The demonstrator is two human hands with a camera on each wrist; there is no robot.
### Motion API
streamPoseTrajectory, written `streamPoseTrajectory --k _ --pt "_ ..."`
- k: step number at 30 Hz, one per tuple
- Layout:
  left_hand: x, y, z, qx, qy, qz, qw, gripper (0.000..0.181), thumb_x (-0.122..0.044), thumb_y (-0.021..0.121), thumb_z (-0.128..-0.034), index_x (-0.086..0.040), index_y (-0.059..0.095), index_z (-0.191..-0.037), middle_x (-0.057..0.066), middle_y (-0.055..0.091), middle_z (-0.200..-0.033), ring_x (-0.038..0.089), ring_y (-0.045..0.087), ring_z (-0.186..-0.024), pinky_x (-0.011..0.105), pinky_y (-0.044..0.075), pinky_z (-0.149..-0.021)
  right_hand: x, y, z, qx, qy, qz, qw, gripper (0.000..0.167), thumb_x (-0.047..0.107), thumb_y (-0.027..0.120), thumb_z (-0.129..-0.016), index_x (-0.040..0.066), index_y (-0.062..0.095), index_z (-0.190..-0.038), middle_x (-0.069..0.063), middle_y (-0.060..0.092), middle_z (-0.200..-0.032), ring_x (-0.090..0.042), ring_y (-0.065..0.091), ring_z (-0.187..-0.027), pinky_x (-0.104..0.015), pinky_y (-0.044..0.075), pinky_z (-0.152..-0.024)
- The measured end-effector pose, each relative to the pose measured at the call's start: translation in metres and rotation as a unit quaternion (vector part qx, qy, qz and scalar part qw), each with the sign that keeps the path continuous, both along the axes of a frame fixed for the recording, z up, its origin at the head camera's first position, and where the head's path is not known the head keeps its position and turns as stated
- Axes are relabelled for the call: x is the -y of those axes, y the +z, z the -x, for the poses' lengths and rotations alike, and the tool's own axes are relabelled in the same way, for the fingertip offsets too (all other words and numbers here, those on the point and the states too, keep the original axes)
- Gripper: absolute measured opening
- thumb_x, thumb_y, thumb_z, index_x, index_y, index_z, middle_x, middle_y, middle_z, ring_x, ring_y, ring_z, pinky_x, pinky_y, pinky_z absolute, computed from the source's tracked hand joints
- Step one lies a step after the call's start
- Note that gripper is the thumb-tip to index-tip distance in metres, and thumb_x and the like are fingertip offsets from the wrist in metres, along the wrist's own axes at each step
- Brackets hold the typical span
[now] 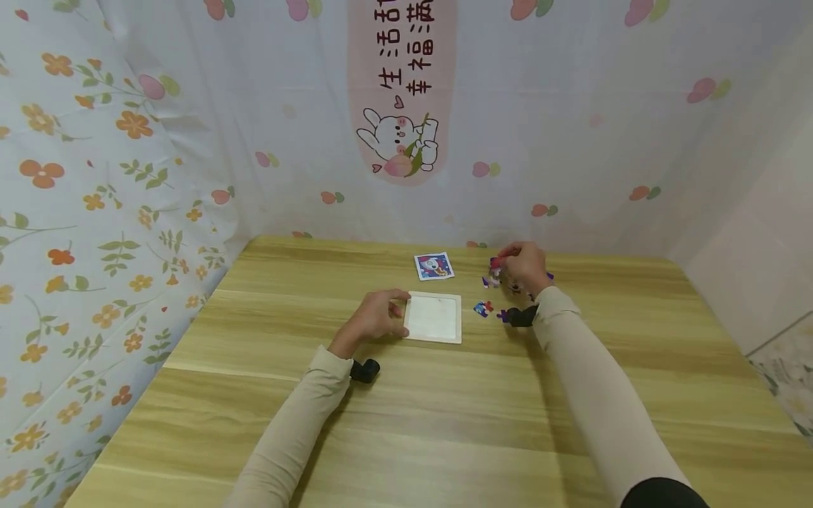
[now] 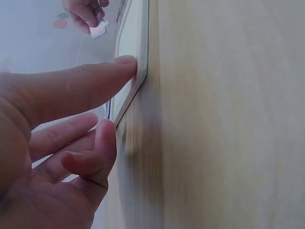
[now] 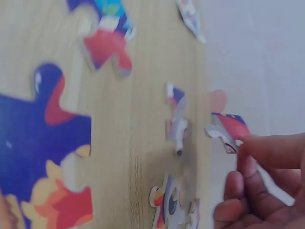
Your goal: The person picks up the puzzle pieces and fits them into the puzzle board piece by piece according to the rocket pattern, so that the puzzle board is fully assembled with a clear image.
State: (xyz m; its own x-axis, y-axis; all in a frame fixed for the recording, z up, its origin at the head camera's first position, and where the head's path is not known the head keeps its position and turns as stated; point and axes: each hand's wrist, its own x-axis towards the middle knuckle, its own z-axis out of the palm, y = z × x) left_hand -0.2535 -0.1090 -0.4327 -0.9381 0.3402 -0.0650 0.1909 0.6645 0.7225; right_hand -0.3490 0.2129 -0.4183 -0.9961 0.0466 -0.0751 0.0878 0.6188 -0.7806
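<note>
A shallow white puzzle tray (image 1: 433,317) with a raised pale rim lies on the table. My left hand (image 1: 377,315) holds its left edge, the thumb (image 2: 116,67) pressed on the rim in the left wrist view and other fingers bent beside it. Right of the tray, my right hand (image 1: 524,267) pinches a jigsaw piece (image 3: 231,131) between thumb and fingers. That piece shows red, white and dark blue and is held above the table. Loose jigsaw pieces lie below and around this hand, among them a blue and red one (image 1: 483,308) and a large purple one (image 3: 57,133).
A square printed picture card (image 1: 435,266) lies behind the tray. The wooden table (image 1: 432,430) meets a patterned curtain (image 1: 546,141) at its back edge. Black wrist cameras are strapped on both wrists, the right one close to a purple piece (image 1: 504,315).
</note>
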Motion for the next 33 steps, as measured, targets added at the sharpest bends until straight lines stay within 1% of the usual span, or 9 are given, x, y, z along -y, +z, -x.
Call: streamPoseTrajectory --k 4,9,14,18,21,23,26,29,33 --pt "0.0 -0.001 0.001 -0.017 -0.009 0.03 0.9994 0.058 -0.009 0.089 -0.0725 -0.004 0.068 -0.127 0.013 0.073 -0.113 0.021 0.066 -0.096 0.026 0.052 -0.078 0.001 0.005 -0.007 0.079 0.014 0.029 0.9964 0.029 0.008 0.055 -0.099 0.001 0.068 -0.123 -0.016 0.063 -0.116 -0.021 0.052 -0.085 -0.028 0.046 -0.067" --pt "0.002 -0.001 0.002 -0.043 -0.042 0.054 0.9967 0.048 -0.013 0.087 -0.075 -0.001 0.072 -0.119 0.01 0.066 -0.136 0.023 0.065 -0.098 0.032 0.054 -0.087 0.004 0.006 -0.016 0.143 0.03 0.044 0.9884 0.033 0.008 0.053 -0.101 0.001 0.065 -0.13 -0.002 0.061 -0.089 -0.012 0.044 -0.062 -0.026 0.039 -0.058" --pt "0.007 -0.004 0.004 -0.07 -0.062 0.053 0.9942 0.046 -0.019 0.087 -0.0747 -0.004 0.074 -0.116 0.007 0.068 -0.134 0.017 0.064 -0.092 0.028 0.054 -0.081 0.012 0.008 -0.024 0.137 0.044 0.026 0.9892 0.032 0.01 0.056 -0.099 -0.001 0.067 -0.127 0.001 0.062 -0.086 -0.011 0.047 -0.065 -0.025 0.041 -0.061" --pt "0.003 0.001 0.001 -0.052 -0.048 0.071 0.9949 0.048 -0.016 0.087 -0.0755 -0.004 0.073 -0.119 0.009 0.071 -0.127 0.02 0.064 -0.093 0.03 0.053 -0.082 0.019 0.008 -0.03 0.136 0.055 0.017 0.9891 0.03 0.014 0.058 -0.1 0.0 0.069 -0.124 -0.006 0.065 -0.104 -0.015 0.052 -0.081 -0.026 0.045 -0.07" --pt "0.002 0.003 0.0 -0.055 -0.044 0.087 0.9937 0.049 -0.017 0.088 -0.0755 -0.005 0.073 -0.121 0.009 0.072 -0.123 0.019 0.061 -0.088 0.027 0.049 -0.077 0.025 0.007 -0.033 0.141 0.059 0.023 0.988 0.029 0.017 0.06 -0.099 0.001 0.07 -0.123 -0.01 0.063 -0.112 -0.02 0.051 -0.09 -0.028 0.045 -0.074" --pt "0.0 0.003 0.0 -0.062 -0.048 0.093 0.9925 0.047 -0.017 0.088 -0.0756 -0.006 0.073 -0.119 0.009 0.072 -0.123 0.016 0.057 -0.084 0.024 0.045 -0.075 0.028 0.005 -0.035 0.14 0.06 0.027 0.988 0.029 0.017 0.062 -0.098 0.002 0.07 -0.121 -0.009 0.063 -0.109 -0.02 0.051 -0.088 -0.028 0.045 -0.072" --pt "-0.001 0.003 0.0 -0.067 -0.056 0.101 0.991 0.044 -0.018 0.087 -0.0771 -0.006 0.074 -0.118 0.007 0.066 -0.138 0.016 0.056 -0.085 0.026 0.045 -0.077 0.033 0.002 -0.037 0.139 0.054 0.04 0.988 0.028 0.017 0.065 -0.096 0.002 0.07 -0.12 -0.005 0.061 -0.098 -0.018 0.049 -0.079 -0.028 0.043 -0.068" --pt "-0.002 0.003 -0.001 -0.065 -0.055 0.113 0.9899 0.043 -0.019 0.086 -0.0783 -0.007 0.074 -0.118 0.006 0.065 -0.14 0.024 0.064 -0.107 0.034 0.051 -0.094 0.038 -0.001 -0.038 0.139 0.056 0.053 0.9872 0.026 0.016 0.066 -0.096 0.003 0.071 -0.118 -0.001 0.057 -0.089 -0.016 0.048 -0.073 -0.027 0.043 -0.065" --pt "-0.001 0.004 -0.003 -0.062 -0.052 0.122 0.9892 0.044 -0.019 0.086 -0.0788 -0.008 0.073 -0.119 0.006 0.064 -0.141 0.03 0.054 -0.136 0.045 0.043 -0.114 0.046 -0.003 -0.04 0.129 0.076 0.058 0.987 0.025 0.015 0.065 -0.096 0.002 0.072 -0.117 0.003 0.054 -0.078 -0.014 0.045 -0.065 -0.026 0.04 -0.06"
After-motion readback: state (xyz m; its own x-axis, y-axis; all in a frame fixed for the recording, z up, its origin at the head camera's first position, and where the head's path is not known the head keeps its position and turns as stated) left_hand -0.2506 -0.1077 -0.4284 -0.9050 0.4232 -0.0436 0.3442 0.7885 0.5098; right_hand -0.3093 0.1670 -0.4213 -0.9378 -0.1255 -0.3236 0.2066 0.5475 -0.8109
